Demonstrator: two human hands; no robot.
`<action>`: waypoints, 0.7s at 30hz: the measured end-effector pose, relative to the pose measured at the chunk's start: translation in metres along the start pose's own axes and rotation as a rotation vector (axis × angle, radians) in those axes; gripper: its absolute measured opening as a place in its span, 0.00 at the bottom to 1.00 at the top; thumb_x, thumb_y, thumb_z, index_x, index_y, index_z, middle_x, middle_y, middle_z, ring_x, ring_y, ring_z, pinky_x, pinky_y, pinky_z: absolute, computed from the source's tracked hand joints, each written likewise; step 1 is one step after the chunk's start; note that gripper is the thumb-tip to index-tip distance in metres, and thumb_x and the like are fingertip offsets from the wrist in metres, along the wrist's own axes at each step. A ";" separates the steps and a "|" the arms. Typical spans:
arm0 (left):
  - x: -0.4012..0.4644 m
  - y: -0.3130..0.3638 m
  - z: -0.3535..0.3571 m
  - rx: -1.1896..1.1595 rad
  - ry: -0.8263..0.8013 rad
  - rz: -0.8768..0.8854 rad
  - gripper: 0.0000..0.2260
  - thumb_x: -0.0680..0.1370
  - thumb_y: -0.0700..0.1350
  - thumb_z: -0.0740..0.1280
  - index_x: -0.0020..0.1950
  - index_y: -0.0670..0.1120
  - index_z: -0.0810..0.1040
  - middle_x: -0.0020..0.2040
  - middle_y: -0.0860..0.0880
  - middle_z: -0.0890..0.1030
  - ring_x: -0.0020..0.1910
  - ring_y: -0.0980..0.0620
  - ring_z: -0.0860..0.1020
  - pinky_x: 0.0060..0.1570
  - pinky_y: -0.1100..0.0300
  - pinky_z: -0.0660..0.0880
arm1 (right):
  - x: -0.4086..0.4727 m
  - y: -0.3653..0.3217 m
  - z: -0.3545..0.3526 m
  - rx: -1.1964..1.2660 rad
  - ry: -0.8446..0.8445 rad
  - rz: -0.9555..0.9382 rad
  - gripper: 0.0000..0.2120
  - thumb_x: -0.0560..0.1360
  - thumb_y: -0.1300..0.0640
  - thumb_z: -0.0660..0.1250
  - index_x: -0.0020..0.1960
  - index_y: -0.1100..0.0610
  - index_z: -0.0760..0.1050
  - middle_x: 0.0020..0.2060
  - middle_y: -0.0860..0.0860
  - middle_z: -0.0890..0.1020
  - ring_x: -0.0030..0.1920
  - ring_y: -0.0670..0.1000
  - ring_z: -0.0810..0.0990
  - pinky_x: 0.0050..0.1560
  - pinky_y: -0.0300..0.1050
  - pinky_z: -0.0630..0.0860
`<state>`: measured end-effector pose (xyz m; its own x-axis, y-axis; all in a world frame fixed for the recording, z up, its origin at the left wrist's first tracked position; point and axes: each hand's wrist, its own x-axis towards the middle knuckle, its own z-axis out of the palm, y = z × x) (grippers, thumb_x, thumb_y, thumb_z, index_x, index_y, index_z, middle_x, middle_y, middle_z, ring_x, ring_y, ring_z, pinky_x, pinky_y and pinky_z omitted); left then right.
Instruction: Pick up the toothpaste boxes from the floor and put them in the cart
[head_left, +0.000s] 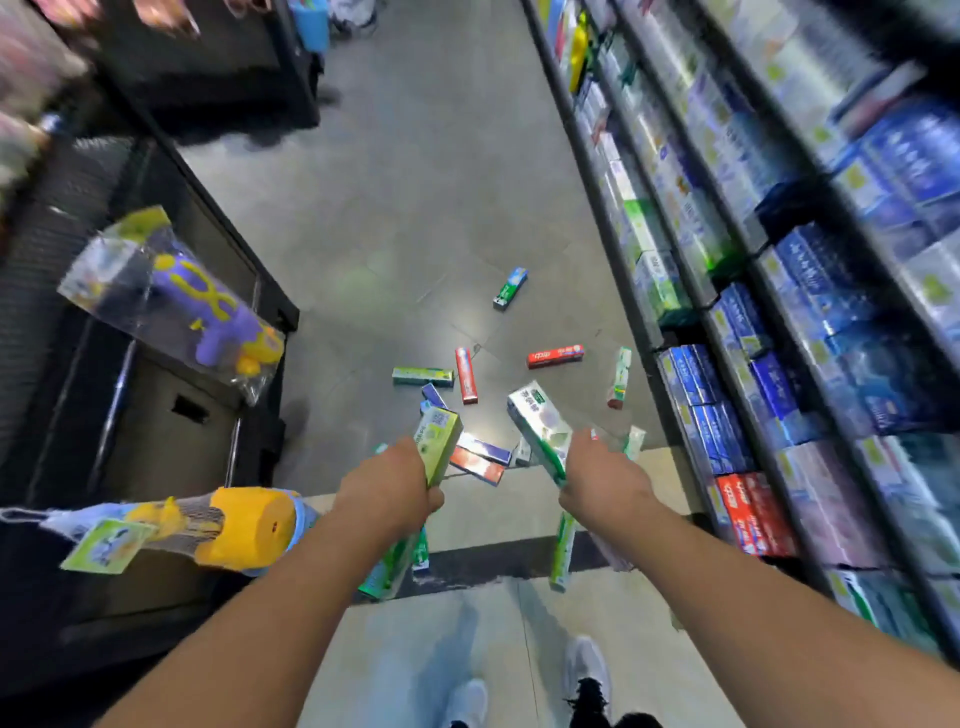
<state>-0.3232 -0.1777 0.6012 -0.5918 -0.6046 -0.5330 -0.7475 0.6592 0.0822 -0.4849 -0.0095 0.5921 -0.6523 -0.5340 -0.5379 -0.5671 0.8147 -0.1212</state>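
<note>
**Both hands full, more boxes on the aisle floor**

While both arms reached fwd over the floor, the left hand (390, 486) had its fingers curled round a green-and-white toothpaste box (437, 443), top end pointing up and away; more green boxes (387, 569) stuck out below the same fist, count unclear. The right hand (602, 480) gripped a white-and-green box (537, 428), tilted up to the left, w/ another green box (562, 556) hanging down under the wrist; a pale box (635, 441) showed just past the knuckles, but can't tell if held or lying on the floor.

Between the two hands, lower down, lay a red-and-white box (478, 466) and a blue-and-white box (485, 448), touching. Farther off on the grey floor (415, 182): a green box (422, 375) lying crosswise, a red box (466, 375) just right of it, another red box (555, 356) farther right, a green-white box (619, 376) near the shelf base, and a blue-green box (510, 288) farthest, well apart from the rest.

Shelves (779, 312) of boxed goods ran along the right side, blurred. On the left hung a purple toy in a clear bag (171, 301) and, nearer, a yellow toy in netting (244, 527). Two shoes (524, 691) showed at the near edge. Cart not visible.
</note>
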 end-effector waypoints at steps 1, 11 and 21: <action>-0.014 0.007 -0.025 0.009 0.012 0.039 0.20 0.75 0.56 0.66 0.58 0.44 0.65 0.56 0.43 0.78 0.54 0.40 0.79 0.43 0.54 0.68 | -0.020 0.002 -0.023 0.020 0.018 0.021 0.21 0.73 0.57 0.67 0.62 0.59 0.63 0.57 0.56 0.78 0.57 0.60 0.79 0.49 0.49 0.74; -0.099 0.120 -0.146 0.243 0.142 0.555 0.18 0.72 0.58 0.68 0.49 0.48 0.65 0.54 0.44 0.79 0.52 0.42 0.79 0.42 0.55 0.73 | -0.205 0.066 -0.122 0.162 0.310 0.265 0.23 0.73 0.51 0.68 0.61 0.60 0.64 0.49 0.55 0.78 0.52 0.60 0.80 0.38 0.45 0.67; -0.282 0.307 -0.096 0.439 0.131 1.178 0.20 0.71 0.58 0.67 0.53 0.46 0.69 0.51 0.45 0.79 0.51 0.41 0.80 0.44 0.53 0.74 | -0.437 0.187 -0.065 0.294 0.459 0.812 0.27 0.73 0.47 0.68 0.66 0.58 0.63 0.55 0.56 0.79 0.53 0.60 0.79 0.39 0.48 0.70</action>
<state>-0.4153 0.1522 0.8575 -0.8730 0.4255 -0.2384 0.3998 0.9043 0.1500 -0.3380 0.3614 0.8588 -0.9566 0.2291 -0.1798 0.2486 0.9641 -0.0939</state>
